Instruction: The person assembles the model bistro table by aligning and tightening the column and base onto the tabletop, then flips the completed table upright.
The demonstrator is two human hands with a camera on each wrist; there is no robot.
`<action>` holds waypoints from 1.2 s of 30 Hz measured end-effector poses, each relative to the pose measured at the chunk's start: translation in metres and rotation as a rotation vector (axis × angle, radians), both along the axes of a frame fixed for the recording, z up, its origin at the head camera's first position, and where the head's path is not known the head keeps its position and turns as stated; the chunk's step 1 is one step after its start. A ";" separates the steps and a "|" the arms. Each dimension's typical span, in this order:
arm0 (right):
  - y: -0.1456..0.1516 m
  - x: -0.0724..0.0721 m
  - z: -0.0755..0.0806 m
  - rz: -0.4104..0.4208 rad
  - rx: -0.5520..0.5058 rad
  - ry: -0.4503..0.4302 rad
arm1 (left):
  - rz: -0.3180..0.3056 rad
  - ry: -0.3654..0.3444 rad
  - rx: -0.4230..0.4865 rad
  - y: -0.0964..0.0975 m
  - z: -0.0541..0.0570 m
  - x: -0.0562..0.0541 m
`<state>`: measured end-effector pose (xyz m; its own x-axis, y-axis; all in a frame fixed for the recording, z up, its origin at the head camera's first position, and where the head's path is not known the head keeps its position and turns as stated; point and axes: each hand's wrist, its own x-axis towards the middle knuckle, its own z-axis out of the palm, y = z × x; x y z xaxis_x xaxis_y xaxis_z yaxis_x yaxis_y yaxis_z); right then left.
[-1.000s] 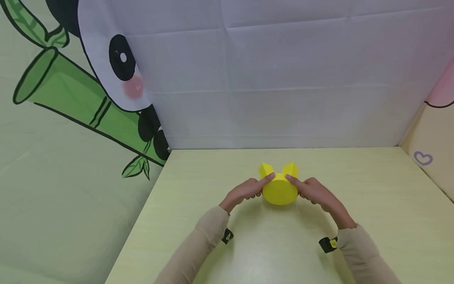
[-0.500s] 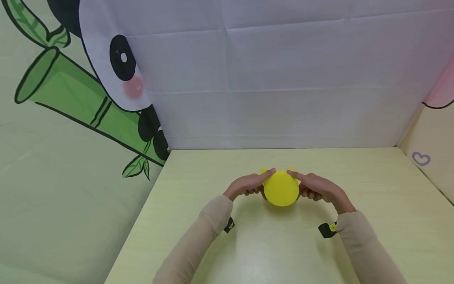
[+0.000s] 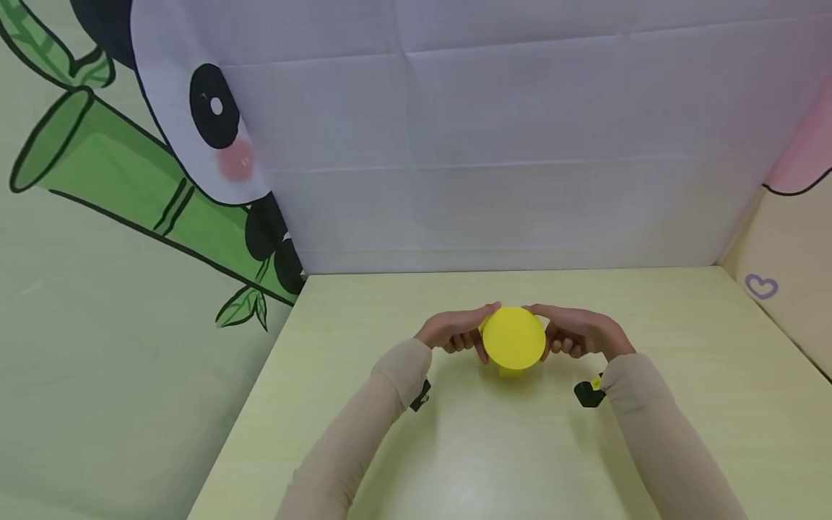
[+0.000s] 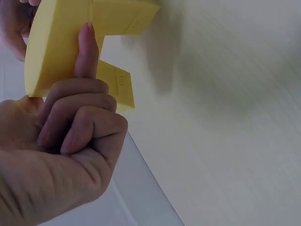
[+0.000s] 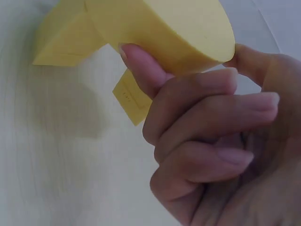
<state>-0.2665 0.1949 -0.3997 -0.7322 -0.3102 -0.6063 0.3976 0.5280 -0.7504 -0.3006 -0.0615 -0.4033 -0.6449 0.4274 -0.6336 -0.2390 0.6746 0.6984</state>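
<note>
A small yellow stool-like piece (image 3: 513, 338) is between my two hands above the table, its flat round top tilted toward me. One stubby leg (image 3: 510, 373) shows below the disc in the head view. From the left side, my left hand (image 3: 458, 329) pinches the disc, thumb at the upper edge and index finger (image 4: 87, 52) stretched along its underside. My right hand (image 3: 578, 332) grips the opposite side likewise, its index finger (image 5: 143, 66) under the disc. The other fingers of both hands are curled. In both wrist views, block-shaped legs point toward the tabletop, with small markings on some ends.
A pale wooden table (image 3: 507, 462) lies beneath the hands. White cloth (image 3: 494, 180) hangs along its back edge, and a printed panda-and-bamboo panel (image 3: 149, 166) stands at the left. Black wrist devices (image 3: 589, 394) hang under both sleeves.
The yellow piece has tipped over: its legs stuck up at the far side and now point down, with the round top turned up toward me. Both hands have rotated with it, keeping hold.
</note>
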 end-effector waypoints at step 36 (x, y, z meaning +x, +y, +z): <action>-0.023 -0.023 -0.023 -0.057 0.046 -0.111 | 0.167 -0.070 -0.017 -0.007 -0.025 -0.011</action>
